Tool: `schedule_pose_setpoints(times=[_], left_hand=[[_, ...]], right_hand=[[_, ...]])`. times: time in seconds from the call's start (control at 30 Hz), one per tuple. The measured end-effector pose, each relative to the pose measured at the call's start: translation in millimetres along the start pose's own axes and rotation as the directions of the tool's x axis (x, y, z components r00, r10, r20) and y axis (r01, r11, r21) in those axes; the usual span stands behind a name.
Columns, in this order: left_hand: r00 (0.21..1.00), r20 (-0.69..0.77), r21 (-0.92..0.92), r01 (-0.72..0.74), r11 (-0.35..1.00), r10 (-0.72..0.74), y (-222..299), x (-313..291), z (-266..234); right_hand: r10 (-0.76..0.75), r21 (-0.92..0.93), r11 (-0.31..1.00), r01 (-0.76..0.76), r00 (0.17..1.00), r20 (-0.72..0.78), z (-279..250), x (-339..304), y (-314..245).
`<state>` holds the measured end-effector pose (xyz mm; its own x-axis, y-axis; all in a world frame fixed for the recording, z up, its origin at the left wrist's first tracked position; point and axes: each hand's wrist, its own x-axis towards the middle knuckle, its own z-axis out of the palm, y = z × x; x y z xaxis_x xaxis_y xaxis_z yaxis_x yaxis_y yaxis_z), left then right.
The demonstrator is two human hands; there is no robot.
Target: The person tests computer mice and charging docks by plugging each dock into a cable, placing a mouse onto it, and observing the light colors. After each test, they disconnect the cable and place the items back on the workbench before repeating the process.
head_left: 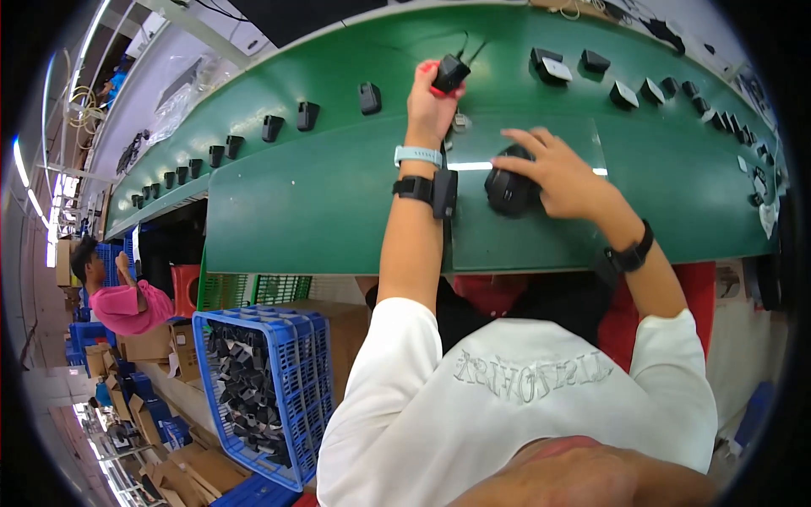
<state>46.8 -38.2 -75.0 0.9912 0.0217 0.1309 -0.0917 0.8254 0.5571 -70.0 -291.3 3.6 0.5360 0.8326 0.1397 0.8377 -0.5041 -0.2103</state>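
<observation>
At the far middle of the green bench, my left hand (432, 106) is closed around a small black plastic housing (450, 74). Two thin dark leads stick up beside that housing; where they join is too small to tell. Red coverings show on the fingertips. Nearer and to the right, my right hand (574, 176) grips a rounded, glossy black object (509, 191) with the thumb across it and the forefinger stretched past it. Its underside is hidden. A clear sheet (557, 224) lies beneath this object on the bench.
Black housings (307, 116) stand in a row along the bench's left side. More black and white pieces (624, 95) are spread at the right. Below the bench at left, a blue crate (317, 372) holds many black parts. A person in pink (131, 306) sits farther left.
</observation>
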Motion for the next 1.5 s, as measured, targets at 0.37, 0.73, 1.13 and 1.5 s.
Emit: schedule_pose_setpoints(times=[0.37, 0.73, 1.13, 1.5], left_hand=[[0.991, 0.044, -0.064, -0.122, 0.990, 0.125, 4.7, -6.7, 6.7], [0.978, 0.064, 0.521, -0.202, 0.829, 0.198, -13.9, -9.8, 28.6], [0.997, 0.008, 0.630, -0.062, 0.774, 0.074, -8.5, -12.7, 21.2], [0.997, 0.062, 0.679, -0.011, 0.734, -0.042, -2.2, -15.4, 27.7]], right_hand=[[0.304, 0.975, 0.220, -0.031, 0.952, -0.038, 18.4, 58.3, 69.3], [0.705, 0.997, -0.041, 0.071, 0.708, -0.021, 57.0, 103.3, 101.6], [0.635, 0.941, 0.302, 0.150, 0.705, -0.316, 60.5, 100.5, 95.5], [0.437, 0.664, 0.729, 0.163, 0.636, -0.636, 52.0, 93.2, 81.7]])
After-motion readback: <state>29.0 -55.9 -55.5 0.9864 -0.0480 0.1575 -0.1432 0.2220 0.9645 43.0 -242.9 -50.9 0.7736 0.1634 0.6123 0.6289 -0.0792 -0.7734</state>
